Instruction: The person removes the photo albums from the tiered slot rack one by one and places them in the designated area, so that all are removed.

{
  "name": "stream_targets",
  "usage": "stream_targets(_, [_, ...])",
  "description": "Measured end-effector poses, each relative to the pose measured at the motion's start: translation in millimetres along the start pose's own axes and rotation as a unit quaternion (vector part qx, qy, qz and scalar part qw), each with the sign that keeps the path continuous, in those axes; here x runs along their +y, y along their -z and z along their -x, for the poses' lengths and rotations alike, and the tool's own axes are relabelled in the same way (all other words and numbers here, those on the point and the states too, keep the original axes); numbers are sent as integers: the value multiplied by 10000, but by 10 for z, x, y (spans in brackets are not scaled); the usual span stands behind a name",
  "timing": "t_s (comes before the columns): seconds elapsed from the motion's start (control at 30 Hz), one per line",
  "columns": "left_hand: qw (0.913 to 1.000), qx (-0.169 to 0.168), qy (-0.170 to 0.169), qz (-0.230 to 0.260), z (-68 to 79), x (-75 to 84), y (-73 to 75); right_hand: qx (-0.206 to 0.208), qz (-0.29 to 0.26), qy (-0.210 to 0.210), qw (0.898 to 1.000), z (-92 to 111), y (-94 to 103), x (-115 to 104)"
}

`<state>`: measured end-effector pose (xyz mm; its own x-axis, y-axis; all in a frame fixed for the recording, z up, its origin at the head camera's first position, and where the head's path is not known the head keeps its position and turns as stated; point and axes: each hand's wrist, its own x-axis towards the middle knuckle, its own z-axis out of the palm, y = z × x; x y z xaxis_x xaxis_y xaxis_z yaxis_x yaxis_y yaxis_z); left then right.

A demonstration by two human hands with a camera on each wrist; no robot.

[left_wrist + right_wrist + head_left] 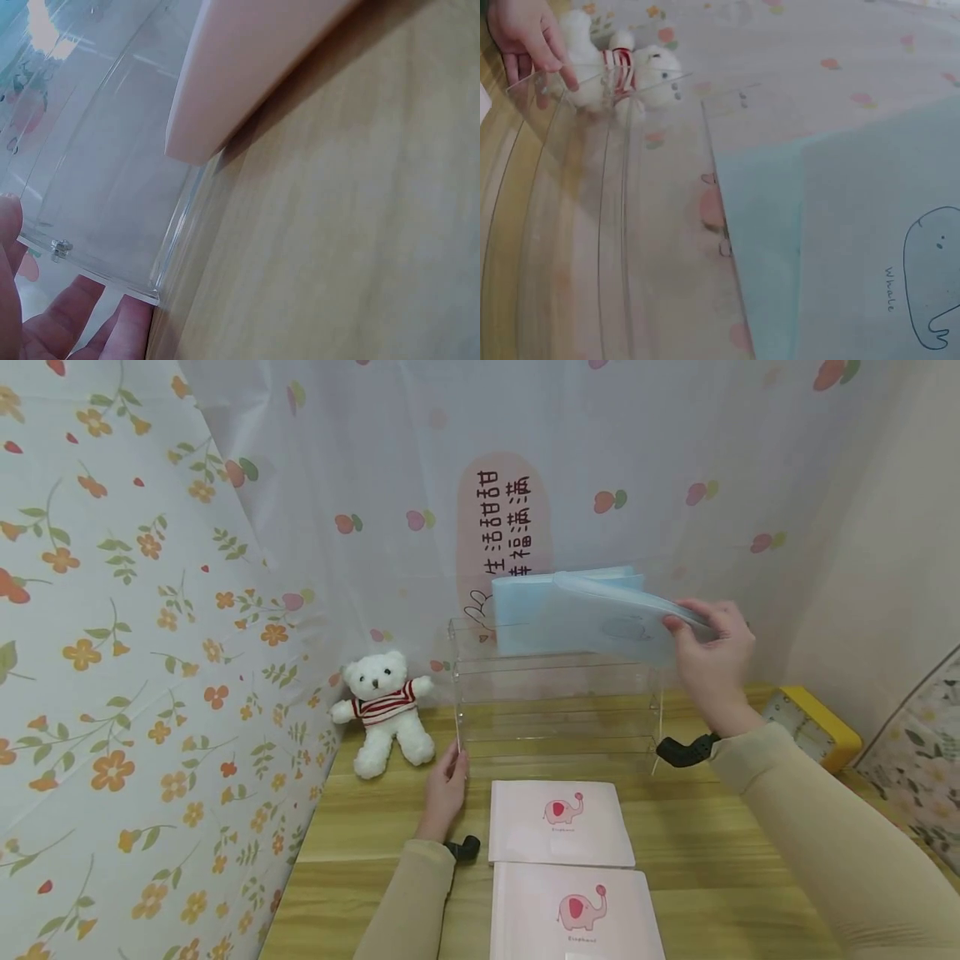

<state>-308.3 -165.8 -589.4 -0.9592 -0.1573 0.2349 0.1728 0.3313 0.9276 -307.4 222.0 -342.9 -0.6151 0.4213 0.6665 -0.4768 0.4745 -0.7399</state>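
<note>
My right hand (716,643) pinches the right end of a light blue booklet (626,625) between thumb and fingers. Its cover shows a whale drawing (934,277) in the right wrist view. Behind it, another light blue booklet (517,614) stands at the top tier of a clear acrylic display rack (555,693), and the held one overlaps it. Low on the rack's left side panel, my left hand (446,785) grips the edge. In the left wrist view, its thumb and fingers (67,315) lie on either side of the clear panel.
Two pink booklets with elephant covers, a farther one (525,827) and a nearer one (525,910), lie in front of the rack on the wooden table (712,877). A white teddy bear (390,735) sits left of the rack, and a yellow-framed clock-like object (840,735) stands to its right.
</note>
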Motion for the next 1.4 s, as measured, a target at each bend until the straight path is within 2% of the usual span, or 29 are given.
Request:
stream_targets(0.1, [10000, -19, -28, -61, 11, 5, 6, 179, 172, -345, 9991, 78, 150, 59])
stream_targets(0.3, [9997, -214, 56, 76, 19, -8, 36, 499, 66, -758, 9959, 293, 417, 214])
stream_targets(0.4, [9998, -194, -75, 30, 9, -56, 43, 631, 52, -887, 9940, 408, 551, 297])
stream_targets(0.53, [9993, -119, -345, -57, -43, -196, 36, 830, 114, -1108, 9903, 562, 729, 410])
stream_targets(0.6, [9995, -158, -266, -1, -41, -179, 38, 999, 203, -1150, 9881, 638, 810, 457])
stream_targets(0.73, [9997, -192, 155, 40, 11, -34, 45, 1395, 318, -1065, 9840, 776, 936, 467])
stream_targets(0.8, [9995, -150, 284, -26, 15, -27, 42, 1521, 324, -1084, 9819, 837, 996, 499])
stream_targets(1.1, [9988, -246, 411, -20, 52, -4, 49, 2032, 253, -1866, 9609, 1044, 1262, 760])
stream_targets(1.4, [9997, -128, -31, -216, 10, -36, 26, 2322, -177, -2491, 9400, 1048, 1378, 951])
